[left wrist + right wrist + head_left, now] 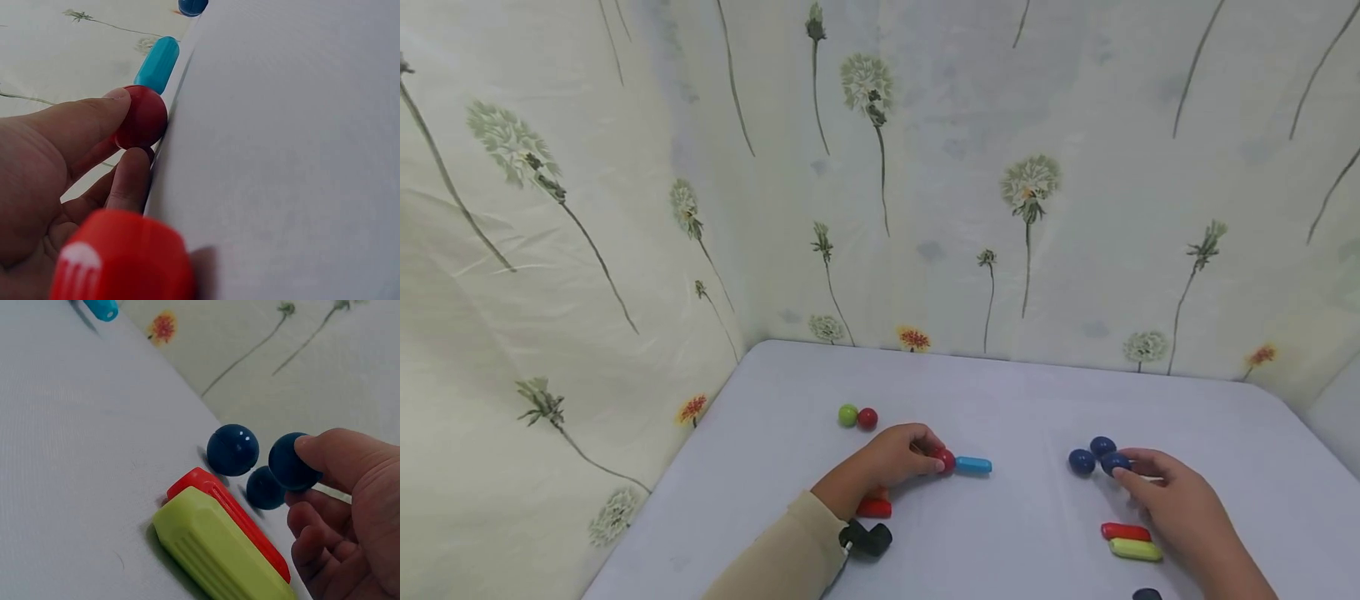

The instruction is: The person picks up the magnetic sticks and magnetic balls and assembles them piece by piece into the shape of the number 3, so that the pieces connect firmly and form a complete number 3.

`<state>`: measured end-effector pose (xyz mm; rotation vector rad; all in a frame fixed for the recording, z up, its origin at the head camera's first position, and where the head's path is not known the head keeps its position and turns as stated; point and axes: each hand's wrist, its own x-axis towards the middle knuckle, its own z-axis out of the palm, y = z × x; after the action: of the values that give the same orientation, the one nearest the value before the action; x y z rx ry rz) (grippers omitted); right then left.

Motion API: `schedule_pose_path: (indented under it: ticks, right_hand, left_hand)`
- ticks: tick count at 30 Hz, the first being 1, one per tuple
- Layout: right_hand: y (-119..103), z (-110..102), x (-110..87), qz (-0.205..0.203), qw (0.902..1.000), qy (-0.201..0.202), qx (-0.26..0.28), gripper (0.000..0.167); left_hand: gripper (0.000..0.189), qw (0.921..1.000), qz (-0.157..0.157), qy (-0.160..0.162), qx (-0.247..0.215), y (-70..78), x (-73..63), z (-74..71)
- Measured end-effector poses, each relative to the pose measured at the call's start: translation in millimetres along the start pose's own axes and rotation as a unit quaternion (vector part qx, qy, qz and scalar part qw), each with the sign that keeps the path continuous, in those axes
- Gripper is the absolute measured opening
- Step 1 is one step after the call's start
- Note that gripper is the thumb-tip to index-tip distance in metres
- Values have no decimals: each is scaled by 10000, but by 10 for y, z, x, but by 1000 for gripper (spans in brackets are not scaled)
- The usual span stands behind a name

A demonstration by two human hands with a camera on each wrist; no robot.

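Note:
My left hand (901, 457) pinches a red ball (145, 117) between thumb and fingers, close over the white table. Right beyond that ball, a light blue stick (973, 465) lies on the table and overlaps its edge in the left wrist view. On the right side, my right hand (1180, 500) holds a dark blue ball (294, 461) between thumb and fingertips. Two more dark blue balls (1082, 462) sit just beside it on the table. Below the right hand, a red stick (1124, 532) and a yellow-green stick (215, 547) lie side by side.
A green ball (847, 415) and another red ball (867, 418) rest together behind my left hand. Under the left forearm lies a red stick (876, 507), partly hidden, with an orange piece by it. A flowered cloth (940, 183) hangs behind the table (1000, 542).

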<state>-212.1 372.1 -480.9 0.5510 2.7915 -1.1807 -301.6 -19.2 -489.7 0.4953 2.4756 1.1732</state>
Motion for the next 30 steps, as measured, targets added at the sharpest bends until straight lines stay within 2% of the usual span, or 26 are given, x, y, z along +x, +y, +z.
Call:
schedule_pose_path:
  ticks: [7, 10, 21, 26, 30]
  right_hand:
    - [-156, -11, -70, 110, 9989, -307, 333, 87]
    - [-223, 0, -106, 7, 9983, -436, 391, 88]
    - [-387, 160, -198, -868, 9940, -663, 65, 73]
    - [-463, 270, -207, -1063, 9920, -683, -74, 68]
    - [-524, 395, -200, -1033, 9920, -699, -183, 59]
  left_hand:
    - [17, 10000, 11, -23, -21, 3, 5, 9]
    - [18, 10000, -9, -35, -14, 9, 5, 5]
    - [16, 10000, -64, 4, -36, 25, -16, -10]
    - [15, 10000, -79, 31, -19, 25, -21, -4]
    - [15, 9999, -107, 71, -17, 35, -29, -4]
